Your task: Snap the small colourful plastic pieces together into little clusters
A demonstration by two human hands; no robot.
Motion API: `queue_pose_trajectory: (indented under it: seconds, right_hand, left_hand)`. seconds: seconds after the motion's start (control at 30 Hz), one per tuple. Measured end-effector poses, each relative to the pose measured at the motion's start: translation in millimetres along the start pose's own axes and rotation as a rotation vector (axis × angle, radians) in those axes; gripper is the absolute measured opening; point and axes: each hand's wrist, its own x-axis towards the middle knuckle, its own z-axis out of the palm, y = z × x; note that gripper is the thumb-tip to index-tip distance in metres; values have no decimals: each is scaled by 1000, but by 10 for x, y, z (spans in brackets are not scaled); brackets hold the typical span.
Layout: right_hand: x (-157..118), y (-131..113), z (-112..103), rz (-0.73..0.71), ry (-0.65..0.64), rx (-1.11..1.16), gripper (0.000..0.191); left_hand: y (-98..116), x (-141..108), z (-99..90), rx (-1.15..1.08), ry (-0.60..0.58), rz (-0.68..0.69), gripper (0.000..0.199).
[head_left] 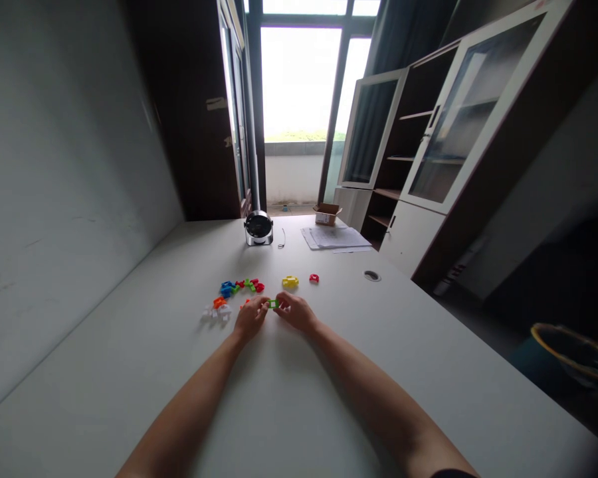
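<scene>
Between my two hands is a small green plastic piece (273,303) with a frame-like shape. My left hand (252,317) pinches its left end, and my right hand (294,311) grips the right end. Just beyond the hands lie a yellow plastic piece (290,281) and, farther right, a small red piece (313,278). Blue pieces (228,288) lie in a loose cluster with green and red ones at the left. Nearer to me on that side are an orange piece (220,302) and several whitish pieces (216,314). Another orange bit is partly hidden behind my left hand.
The white table (299,398) runs along a wall on the left. At its far end stand a round black and silver device (258,228), papers (336,238) and an open cardboard box (327,214). A cable hole (372,275) is near the right edge, beside a cabinet (421,232).
</scene>
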Motion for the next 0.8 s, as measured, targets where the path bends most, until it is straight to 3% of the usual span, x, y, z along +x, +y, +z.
queue_pose_trajectory:
  seconds: [0.37,0.8]
  right_hand:
    - [5,32,-3,34,6,-28,16]
    - [14,28,-8,38,-14,-11,17]
  left_hand:
    - [-12,-9,37,-91,8,-8,36]
    - [41,-19,24,-62,9,-18,20]
